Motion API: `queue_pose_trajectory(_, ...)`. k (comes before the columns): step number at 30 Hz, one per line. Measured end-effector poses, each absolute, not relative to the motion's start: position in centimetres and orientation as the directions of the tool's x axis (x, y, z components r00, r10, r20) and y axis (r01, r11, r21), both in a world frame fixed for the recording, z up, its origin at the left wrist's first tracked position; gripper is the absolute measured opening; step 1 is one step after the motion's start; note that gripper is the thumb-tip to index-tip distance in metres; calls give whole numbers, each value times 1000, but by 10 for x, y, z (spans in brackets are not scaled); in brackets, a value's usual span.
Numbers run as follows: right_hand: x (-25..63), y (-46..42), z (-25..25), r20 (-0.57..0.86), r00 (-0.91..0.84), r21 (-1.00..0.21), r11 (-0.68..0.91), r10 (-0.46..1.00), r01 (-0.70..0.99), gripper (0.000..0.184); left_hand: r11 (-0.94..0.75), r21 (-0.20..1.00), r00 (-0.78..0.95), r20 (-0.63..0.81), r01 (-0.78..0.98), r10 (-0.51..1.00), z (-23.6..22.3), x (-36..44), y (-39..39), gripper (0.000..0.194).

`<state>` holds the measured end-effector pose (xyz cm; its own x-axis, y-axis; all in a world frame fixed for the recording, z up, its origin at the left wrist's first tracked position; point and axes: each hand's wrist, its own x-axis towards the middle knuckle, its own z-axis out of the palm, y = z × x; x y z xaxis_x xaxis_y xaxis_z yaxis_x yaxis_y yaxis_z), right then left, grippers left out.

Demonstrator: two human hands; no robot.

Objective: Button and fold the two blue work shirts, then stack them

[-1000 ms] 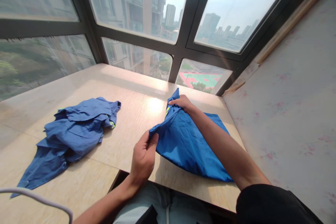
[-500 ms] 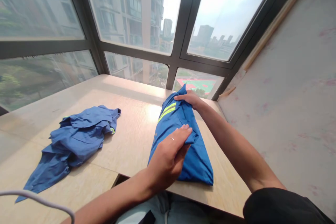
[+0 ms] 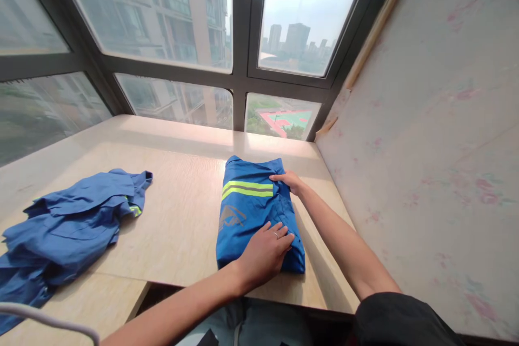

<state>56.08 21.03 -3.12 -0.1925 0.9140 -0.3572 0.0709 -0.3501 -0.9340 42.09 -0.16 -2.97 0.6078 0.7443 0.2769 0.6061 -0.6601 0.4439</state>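
Left hand [image 3: 265, 247]: palm down, its bare forearm slanting up from the bottom edge, fingers pointing away and to the right, a thin ring [image 3: 276, 234] on one of them.
Right hand [image 3: 289, 181]: farther off, at the end of a forearm reaching up and leftward out of a black sleeve [image 3: 399, 316], one digit stretched left.
Left grip: released, fingers lightly spread and resting on the near right part of the folded blue garment [image 3: 259, 211].
Right grip: at that garment's right edge, one digit on top of the cloth; the others are partly hidden, so whether the cloth is pinched I cannot tell.
Pale cord [image 3: 36, 312]: curving through the lower left corner.
Crumpled blue garment [image 3: 81, 216]: heaped just beyond the cord, cut off by the left border.
Wooden tabletop [image 3: 178, 211]: bare between the two garments.
Dark window frame [image 3: 240, 65]: along the back.
Folded garment's place: right of centre on the tabletop, yellow-green band [image 3: 247, 189] and grey print [image 3: 232, 215] upward; the left hand covers part of it.
Floral wall [image 3: 425, 146]: rising beyond the right forearm.
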Motion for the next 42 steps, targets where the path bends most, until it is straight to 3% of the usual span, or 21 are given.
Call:
queue_pose_trajectory(5,562,210,-68,-366,-217,-927,-375,905,-2,30,-632,430,636,157,645,756,-46,420,-2,26)
queue_pose_trajectory(9,567,209,-78,-339,-220,-936,-352,915,-20,39,-683,386,667,199,620,718,-44,419,-10,26)
queue_pose_trajectory(15,572,206,-85,-244,-217,-969,-245,945,25,45,-742,134,667,356,657,655,-24,376,-31,56)
queue_pose_trajectory(20,573,206,-90,-184,-196,-982,-173,963,72,48,-646,54,576,402,761,712,-22,329,-46,79)
queue_pose_trajectory(23,573,204,-90,-162,-181,-985,-149,970,83,47,-597,117,510,405,794,759,-35,308,-49,88)
queue_pose_trajectory(30,583,198,-88,-160,-119,-979,-142,980,146,45,-439,492,280,363,752,888,-76,292,-51,84)
queue_pose_trajectory(38,618,191,-96,-80,28,-983,-84,996,162,43,-415,500,170,463,760,870,-99,292,-38,64)
queue_pose_trajectory(42,630,181,-99,-30,76,-980,-44,997,195,34,-369,601,73,458,709,886,-98,292,-30,44)
